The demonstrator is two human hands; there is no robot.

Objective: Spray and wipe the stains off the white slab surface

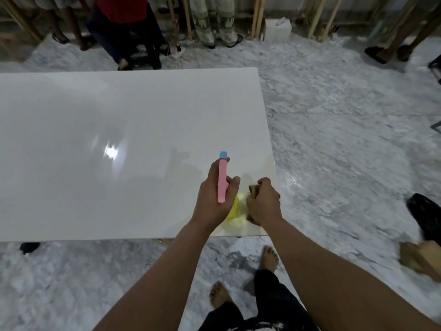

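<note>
- Nearest the camera are the person's two bare feet [269, 258] on the marbled grey-and-white floor [346, 139], with dark trouser legs at the bottom edge of the head view.
- Two bare forearms reach forward and up over the near right corner of the white slab [107, 139], a large, flat, glossy rectangle that mirrors a bright light.
- The left hand [214, 197] is curled round a spray bottle [222, 180]; its pink trigger head runs lengthwise away from the person, and the blue nozzle at its far tip points across the slab toward the far edge.
- The bottle's yellow, see-through body shows below the hand, between the two hands, just above the slab; what it holds cannot be made out, perhaps a yellow liquid.
- The right hand [263, 201] is closed round a bunched brownish cloth [254, 190], soft and crumpled, which sticks out above and below the fist near the slab's right edge.
- A faint yellowish smear lies on the slab just beyond the hands.
- At the far side of the floor stand several people's legs among wooden posts, and a white plastic can [278, 29] sits by the wall.
- A brown cardboard piece [420, 256] lies on the floor at right.
</note>
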